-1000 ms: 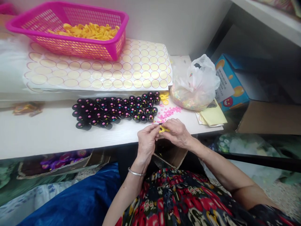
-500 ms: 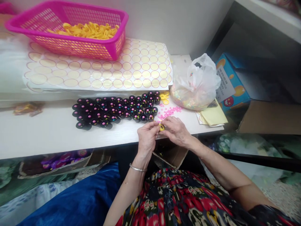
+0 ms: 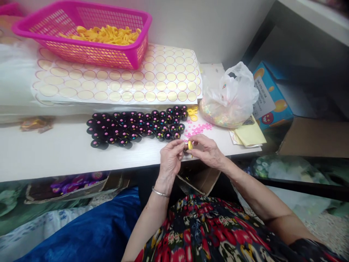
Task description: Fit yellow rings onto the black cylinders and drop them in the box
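Note:
My right hand (image 3: 209,152) pinches a small yellow ring (image 3: 190,145) between thumb and fingertips, seen nearly edge-on. Close beside it, the fingers of my left hand (image 3: 171,155) are pressed together at a small dark thing, mostly hidden. Both hands are over the table's front edge. Behind them lie scattered small pink beads (image 3: 201,128). To the left stand rows of small black round cups (image 3: 133,125), many with a pink bead and coloured specks inside. A few more yellow rings (image 3: 193,112) lie at the right end of these rows.
A pink basket (image 3: 137,51) of yellow rings rests on sheets of round stickers (image 3: 171,85) at the back. On the right are a tied plastic bag (image 3: 231,96), yellow paper (image 3: 253,134) and a blue box (image 3: 275,103). Below the table's edge sits an open carton (image 3: 203,182).
The yellow ring has turned from a slanted, dark-centred view to nearly edge-on. My right fingertips have drawn slightly away from the left ones. The whole view has shifted a little.

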The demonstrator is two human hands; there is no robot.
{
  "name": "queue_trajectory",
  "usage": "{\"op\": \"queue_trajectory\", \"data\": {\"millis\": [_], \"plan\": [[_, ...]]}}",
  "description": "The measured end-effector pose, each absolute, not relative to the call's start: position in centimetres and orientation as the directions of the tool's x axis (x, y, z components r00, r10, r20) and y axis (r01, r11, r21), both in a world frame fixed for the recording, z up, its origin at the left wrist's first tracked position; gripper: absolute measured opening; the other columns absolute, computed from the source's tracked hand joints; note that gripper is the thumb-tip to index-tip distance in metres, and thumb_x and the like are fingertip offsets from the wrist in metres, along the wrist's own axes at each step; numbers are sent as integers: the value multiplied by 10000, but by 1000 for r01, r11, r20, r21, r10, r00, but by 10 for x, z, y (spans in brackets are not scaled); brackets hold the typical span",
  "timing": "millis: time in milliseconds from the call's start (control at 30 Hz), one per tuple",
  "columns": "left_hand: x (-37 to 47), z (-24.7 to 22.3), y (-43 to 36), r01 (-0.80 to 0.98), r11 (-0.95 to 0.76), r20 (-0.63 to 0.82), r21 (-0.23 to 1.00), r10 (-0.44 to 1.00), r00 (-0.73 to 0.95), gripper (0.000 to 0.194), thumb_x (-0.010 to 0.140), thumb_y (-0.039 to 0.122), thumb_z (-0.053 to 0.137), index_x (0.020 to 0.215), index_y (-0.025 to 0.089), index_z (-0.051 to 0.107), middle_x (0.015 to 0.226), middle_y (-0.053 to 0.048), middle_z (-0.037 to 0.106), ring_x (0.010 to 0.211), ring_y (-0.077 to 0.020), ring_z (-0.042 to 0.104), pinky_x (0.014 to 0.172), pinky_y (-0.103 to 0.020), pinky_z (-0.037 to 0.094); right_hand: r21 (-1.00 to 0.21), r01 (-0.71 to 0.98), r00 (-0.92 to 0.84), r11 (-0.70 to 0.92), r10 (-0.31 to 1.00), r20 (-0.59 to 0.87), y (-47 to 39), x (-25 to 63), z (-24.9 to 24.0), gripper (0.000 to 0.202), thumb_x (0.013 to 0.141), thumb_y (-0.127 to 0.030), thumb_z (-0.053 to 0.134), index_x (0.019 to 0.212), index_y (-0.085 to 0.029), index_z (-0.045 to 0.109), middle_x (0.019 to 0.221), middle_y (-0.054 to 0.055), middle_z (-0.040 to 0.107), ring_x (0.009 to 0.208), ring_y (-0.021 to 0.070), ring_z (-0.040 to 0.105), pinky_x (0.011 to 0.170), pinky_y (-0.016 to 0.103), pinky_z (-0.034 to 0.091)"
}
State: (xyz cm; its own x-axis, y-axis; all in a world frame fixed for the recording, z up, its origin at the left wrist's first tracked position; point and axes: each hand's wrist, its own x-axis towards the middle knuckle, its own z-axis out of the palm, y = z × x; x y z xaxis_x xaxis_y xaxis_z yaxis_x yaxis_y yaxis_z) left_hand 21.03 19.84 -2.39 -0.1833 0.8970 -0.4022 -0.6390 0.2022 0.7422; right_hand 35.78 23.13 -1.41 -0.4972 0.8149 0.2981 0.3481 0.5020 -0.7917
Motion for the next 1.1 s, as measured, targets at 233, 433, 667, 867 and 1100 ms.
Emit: {"op": "queue_trajectory", "data": {"millis": [233, 433, 667, 867, 1100], "plan": [[208, -34, 196, -583, 155, -395, 797, 864, -311, 232, 576, 205, 736, 768, 95, 665, 623, -23, 618, 416, -16, 392, 393, -161, 246, -642, 477, -574, 600, 766, 289, 232, 361, -13, 202, 824, -255, 566, 1001, -159, 586, 928, 72, 576, 847, 182, 505, 747, 308, 401], [212, -44, 191, -480, 199, -352, 854, 901, -254, 206, 657, 269, 699, 760, 91, 687, 491, 31, 505, 438, -31, 401, 431, -164, 277, -342, 654, -671, 675, 726, 149, 225, 347, -6, 173, 837, -226, 513, 958, -143, 605, 902, 81, 575, 842, 211, 454, 703, 326, 351], [214, -45, 192, -358, 175, -291, 917, 908, -301, 185, 654, 296, 696, 691, 114, 698, 629, 9, 570, 482, -40, 427, 458, -181, 323, -424, 657, -634, 623, 761, 136, 227, 343, -6, 225, 806, -199, 556, 1011, -118, 602, 877, 80, 593, 829, 204, 476, 727, 313, 370], [213, -48, 192, -243, 129, -206, 961, 924, -321, 166, 691, 291, 663, 668, 131, 702, 737, -15, 614, 569, -68, 491, 524, -194, 376, -651, 549, -566, 524, 806, 172, 230, 343, -12, 99, 753, -153, 620, 849, -140, 642, 841, 52, 600, 806, 169, 522, 724, 280, 414], [215, -45, 189, -120, 64, -100, 991, 942, -322, 152, 729, 277, 634, 726, 142, 704, 777, -30, 628, 728, -124, 562, 680, -228, 442, -835, 391, -469, 388, 864, 182, 225, 341, -23, 102, 733, -136, 635, 831, -150, 656, 748, 14, 544, 699, 126, 514, 637, 243, 414]]}}
